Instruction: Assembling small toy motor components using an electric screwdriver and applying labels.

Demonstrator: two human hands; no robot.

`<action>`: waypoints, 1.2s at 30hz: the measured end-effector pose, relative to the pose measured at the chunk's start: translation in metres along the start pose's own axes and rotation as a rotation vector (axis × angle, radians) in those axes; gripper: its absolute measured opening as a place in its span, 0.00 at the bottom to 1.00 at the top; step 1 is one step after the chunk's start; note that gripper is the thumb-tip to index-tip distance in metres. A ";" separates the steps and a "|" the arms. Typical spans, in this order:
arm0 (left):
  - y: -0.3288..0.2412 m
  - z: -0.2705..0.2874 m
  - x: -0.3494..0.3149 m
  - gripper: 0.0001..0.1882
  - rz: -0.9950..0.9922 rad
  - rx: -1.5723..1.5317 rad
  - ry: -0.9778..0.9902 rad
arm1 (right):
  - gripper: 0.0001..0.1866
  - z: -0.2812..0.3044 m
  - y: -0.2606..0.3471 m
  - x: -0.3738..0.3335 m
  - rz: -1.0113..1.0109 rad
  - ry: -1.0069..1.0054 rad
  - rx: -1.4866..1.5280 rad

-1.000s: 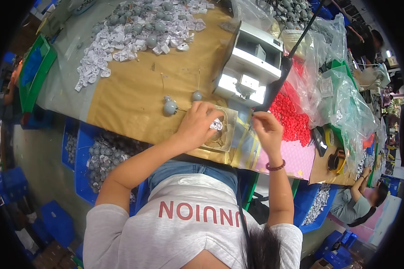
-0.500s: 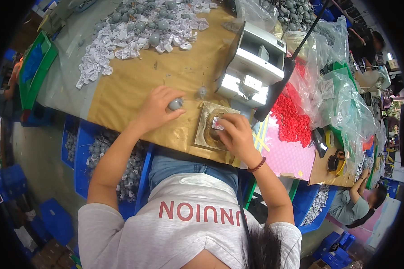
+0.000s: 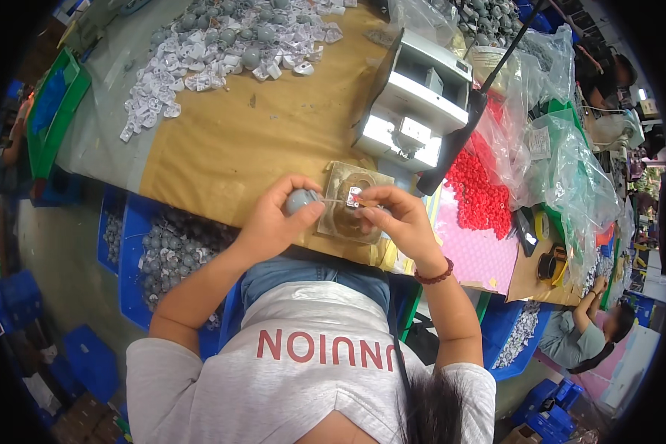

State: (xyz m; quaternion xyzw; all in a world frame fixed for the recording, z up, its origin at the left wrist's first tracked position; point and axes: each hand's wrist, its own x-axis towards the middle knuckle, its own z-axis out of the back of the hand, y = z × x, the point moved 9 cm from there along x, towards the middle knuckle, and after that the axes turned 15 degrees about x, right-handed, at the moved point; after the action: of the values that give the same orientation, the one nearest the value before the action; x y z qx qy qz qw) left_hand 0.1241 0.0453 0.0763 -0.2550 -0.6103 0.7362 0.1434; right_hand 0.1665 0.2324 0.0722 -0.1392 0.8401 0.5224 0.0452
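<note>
My left hand (image 3: 263,231) is closed around a smooth grey ball (image 3: 300,200) over the near edge of the table. A thin pale stem or cord runs from the ball toward my right hand (image 3: 401,220). That hand pinches a small white plastic piece (image 3: 354,195) with dark marks on it. Both hands are close together above a square metal block (image 3: 337,176) with a rounded recess. The fingers partly cover the piece, and I cannot tell whether the stem touches it.
White plastic pieces (image 3: 200,63) and grey balls are heaped at the far left. A white machine (image 3: 414,111) stands beyond the block. Red parts (image 3: 477,196) lie to the right, near clear plastic bags (image 3: 570,163). Blue bins (image 3: 133,259) of grey balls stand below the table's edge.
My left hand has come right and nearer with its ball, closing the gap to my right hand. The small grey ball beside the block no longer shows there. The right hand has shifted slightly.
</note>
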 end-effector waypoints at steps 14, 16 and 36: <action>-0.008 -0.061 -0.009 0.18 -0.489 0.772 -0.004 | 0.15 -0.032 0.009 -0.001 0.638 0.024 -1.423; -0.006 -0.060 -0.008 0.18 -0.485 0.776 0.009 | 0.15 -0.038 0.007 -0.001 0.612 0.043 -1.493; -0.015 -0.083 0.006 0.25 -0.684 1.331 -0.221 | 0.15 0.041 -0.001 -0.017 0.291 -0.199 -0.668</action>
State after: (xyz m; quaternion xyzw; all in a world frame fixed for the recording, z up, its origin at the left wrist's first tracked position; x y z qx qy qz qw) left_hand 0.1631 0.1203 0.0792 0.1643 -0.0929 0.8851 0.4254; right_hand 0.1803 0.2713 0.0563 0.0259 0.6261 0.7793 0.0039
